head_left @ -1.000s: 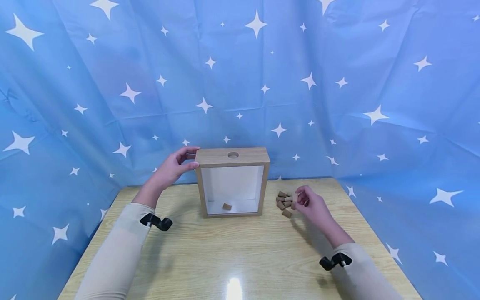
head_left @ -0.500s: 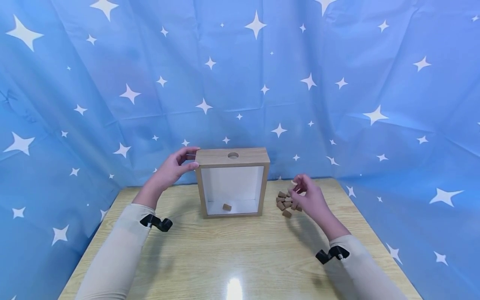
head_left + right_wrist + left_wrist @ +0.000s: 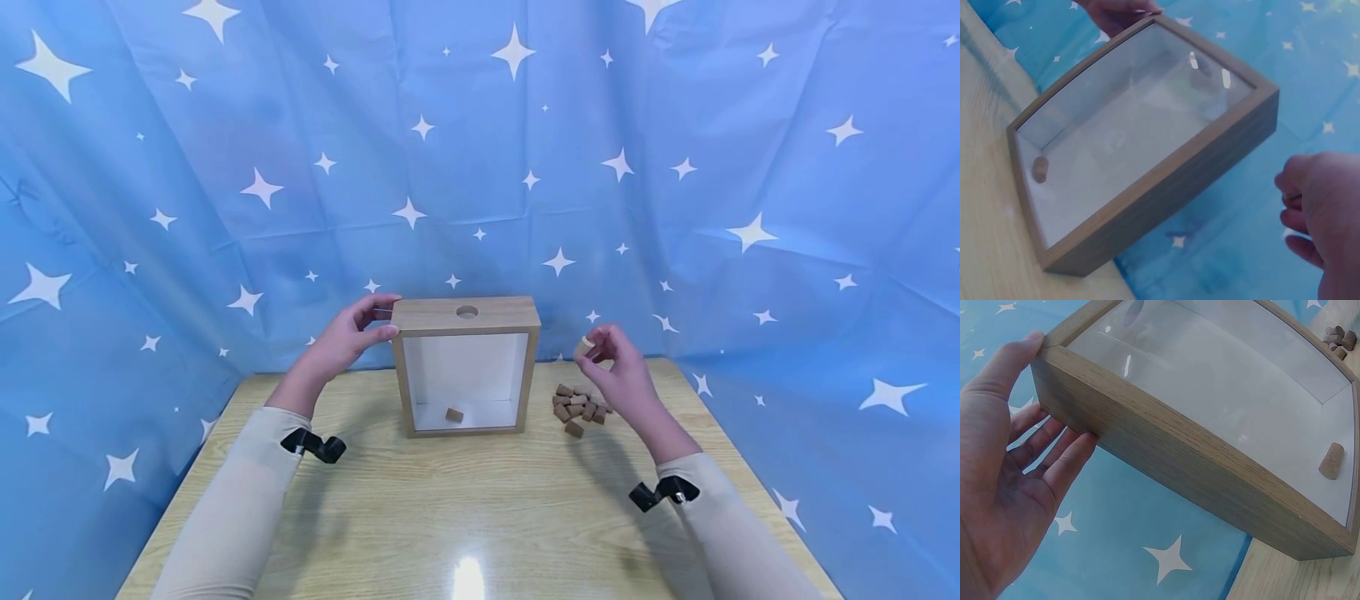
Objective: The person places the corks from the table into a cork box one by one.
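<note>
A shallow wooden shadow box [image 3: 502, 313] with a clear front and white back stands upright, a round hole in its top. My left hand [image 3: 341, 342] grips its upper left corner, thumb at the front edge and fingers towards the back. One wine cork [image 3: 1332, 460] lies inside on the box floor. To the right of the box, my right hand [image 3: 628, 379] pinches another cork [image 3: 584, 347] between thumb and fingers, raised above a pile of corks [image 3: 576, 409] on the table. In the right wrist view the fingers mostly hide the held cork.
The light wood table [image 3: 450, 508] reaches back to a blue curtain [image 3: 480, 167] with white stars. Black wrist mounts [image 3: 663, 493] sit on both sleeves. Several corks lie loose between the box and the table's right edge.
My right hand has lifted a cork up from the pile, moving slightly left and away from me. The left hand and the box have stayed put.
</note>
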The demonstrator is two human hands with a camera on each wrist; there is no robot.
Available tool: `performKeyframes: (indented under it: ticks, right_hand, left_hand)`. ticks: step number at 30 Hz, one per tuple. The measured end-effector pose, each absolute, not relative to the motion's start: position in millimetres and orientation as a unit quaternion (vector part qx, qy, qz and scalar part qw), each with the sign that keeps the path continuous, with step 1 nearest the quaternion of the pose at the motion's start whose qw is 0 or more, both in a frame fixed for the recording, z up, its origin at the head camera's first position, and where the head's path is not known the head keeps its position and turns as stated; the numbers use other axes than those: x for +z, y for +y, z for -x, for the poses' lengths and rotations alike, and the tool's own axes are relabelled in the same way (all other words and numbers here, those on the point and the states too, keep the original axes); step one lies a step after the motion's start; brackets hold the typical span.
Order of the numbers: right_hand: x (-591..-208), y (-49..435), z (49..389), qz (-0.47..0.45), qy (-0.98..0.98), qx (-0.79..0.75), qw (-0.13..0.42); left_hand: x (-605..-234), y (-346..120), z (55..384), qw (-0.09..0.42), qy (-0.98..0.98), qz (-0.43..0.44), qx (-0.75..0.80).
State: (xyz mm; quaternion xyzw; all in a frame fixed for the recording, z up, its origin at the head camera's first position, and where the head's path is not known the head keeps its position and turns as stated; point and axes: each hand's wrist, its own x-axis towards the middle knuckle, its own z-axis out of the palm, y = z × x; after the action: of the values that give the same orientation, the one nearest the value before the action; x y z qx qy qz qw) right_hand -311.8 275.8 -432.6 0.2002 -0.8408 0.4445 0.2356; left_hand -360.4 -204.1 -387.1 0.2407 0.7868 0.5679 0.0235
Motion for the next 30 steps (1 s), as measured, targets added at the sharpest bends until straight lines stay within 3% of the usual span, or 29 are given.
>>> performKeyframes:
  ticks: [19,30]
  right_hand:
    - [-369,250,324,-0.249,-0.800,0.477,0.265]
    - [-343,219,334,-0.279,-0.799,0.468,0.256]
  left_hand:
    - [-388,-202,362,0.023,0.790,-0.237,0.565]
    - [-385,-204,362,0.017,0.797,-0.241,0.554]
